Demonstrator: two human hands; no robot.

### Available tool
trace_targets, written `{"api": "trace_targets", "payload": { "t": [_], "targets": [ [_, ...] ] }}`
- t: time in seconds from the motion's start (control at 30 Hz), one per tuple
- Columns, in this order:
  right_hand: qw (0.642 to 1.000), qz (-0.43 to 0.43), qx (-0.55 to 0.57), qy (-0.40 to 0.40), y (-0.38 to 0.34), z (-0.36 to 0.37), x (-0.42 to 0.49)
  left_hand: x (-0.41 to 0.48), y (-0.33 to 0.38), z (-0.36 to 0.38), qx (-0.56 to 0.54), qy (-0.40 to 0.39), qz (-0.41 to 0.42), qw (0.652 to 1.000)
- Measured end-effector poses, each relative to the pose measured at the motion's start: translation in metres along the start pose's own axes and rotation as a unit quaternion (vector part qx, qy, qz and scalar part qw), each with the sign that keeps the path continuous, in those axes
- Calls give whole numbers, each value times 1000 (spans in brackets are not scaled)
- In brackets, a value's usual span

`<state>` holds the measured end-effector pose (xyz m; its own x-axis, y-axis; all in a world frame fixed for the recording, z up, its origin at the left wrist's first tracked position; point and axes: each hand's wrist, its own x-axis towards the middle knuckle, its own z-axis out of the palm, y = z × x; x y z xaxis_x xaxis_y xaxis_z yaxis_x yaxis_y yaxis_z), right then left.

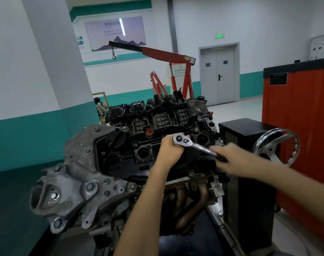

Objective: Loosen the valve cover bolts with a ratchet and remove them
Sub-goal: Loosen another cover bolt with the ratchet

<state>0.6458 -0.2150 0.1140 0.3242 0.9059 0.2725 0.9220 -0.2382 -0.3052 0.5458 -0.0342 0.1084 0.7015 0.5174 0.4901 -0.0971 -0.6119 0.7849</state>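
Observation:
A black valve cover (pixel 139 145) tops the engine on a stand, with spark plug wells along it. A chrome ratchet (pixel 189 144) lies over the cover's right part, head up. My left hand (pixel 171 150) wraps around the ratchet just under its head; whatever sits below the head is hidden by my fingers. My right hand (pixel 229 159), blurred by motion, grips the dark handle end of the ratchet. One cover bolt (pixel 191 174) shows on the near edge, another bolt (pixel 199 118) on the far right edge.
A chrome handwheel (pixel 276 146) of the engine stand sticks out at the right, beside a black box (pixel 249 130). An orange cabinet (pixel 301 111) stands farther right. A red engine hoist (pixel 168 58) is behind the engine. The grey timing cover (pixel 74 182) faces left.

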Motion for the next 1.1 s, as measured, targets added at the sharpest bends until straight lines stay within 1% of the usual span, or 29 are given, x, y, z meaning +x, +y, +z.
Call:
{"api": "trace_targets", "payload": {
  "t": [0.07,0.1,0.13,0.17,0.2,0.23,0.3,0.37,0.43,0.47,0.5,0.57,0.63,0.7,0.73,0.77,0.8,0.83,0.87,0.9,0.93,0.97,1.0,1.03,1.1],
  "targets": [
    [994,-16,-105,9,8,-22,13,0,1,2,-10,8,0,1000],
    [991,-19,-127,27,7,-24,15,-2,1,4,-29,26,-2,999],
    [991,-12,-124,46,4,-19,15,-3,0,5,-57,51,-6,997],
    [993,0,-99,62,-1,-7,10,-5,0,6,-80,76,-11,994],
    [996,15,-50,76,-7,10,3,-6,-1,8,-96,96,-13,991],
    [995,34,23,89,-18,29,-5,-7,1,10,-102,110,-13,989],
    [974,79,172,126,-44,69,-19,-8,2,15,-101,126,-2,987],
    [939,114,274,174,-71,102,-19,-10,6,19,-114,142,-5,983],
    [912,128,341,190,-94,123,-11,-10,6,18,-118,135,-11,984],
    [906,129,356,187,-100,126,-8,-9,5,16,-97,123,-10,988],
    [909,127,354,182,-100,126,-7,-8,4,12,-71,104,-11,992],
    [932,108,306,164,-83,113,-10,-5,1,5,-50,65,-14,997],
    [962,73,234,123,-54,87,-17,-5,-2,2,-51,43,-6,998],
    [988,34,138,65,-23,48,-15,-4,-6,2,-56,39,-3,998],
    [997,13,65,38,-10,27,-8,-4,-6,1,-56,32,1,998],
    [1000,-7,-21,20,0,5,0,-4,-6,1,-53,24,5,998],
    [995,-26,-98,13,5,-13,9,-4,-5,1,-52,22,8,998],
    [988,-38,-151,18,5,-25,16,-4,-6,1,-60,28,7,998],
    [983,-42,-174,32,5,-29,20,-4,-7,2,-82,43,2,996],
    [984,-32,-170,51,3,-25,19,-6,-7,3,-108,58,-4,992],
    [987,-13,-143,69,1,-13,14,-7,-7,4,-125,70,-8,990],
    [992,11,-89,84,-4,5,5,-9,-6,6,-128,77,-7,989],
    [995,34,-10,98,-13,26,-6,-10,-5,8,-125,80,-3,989],
    [989,52,81,112,-25,48,-16,-11,-4,11,-120,84,0,989],
    [958,86,229,153,-56,86,-25,-10,1,14,-106,105,-6,989]
  ]
}}
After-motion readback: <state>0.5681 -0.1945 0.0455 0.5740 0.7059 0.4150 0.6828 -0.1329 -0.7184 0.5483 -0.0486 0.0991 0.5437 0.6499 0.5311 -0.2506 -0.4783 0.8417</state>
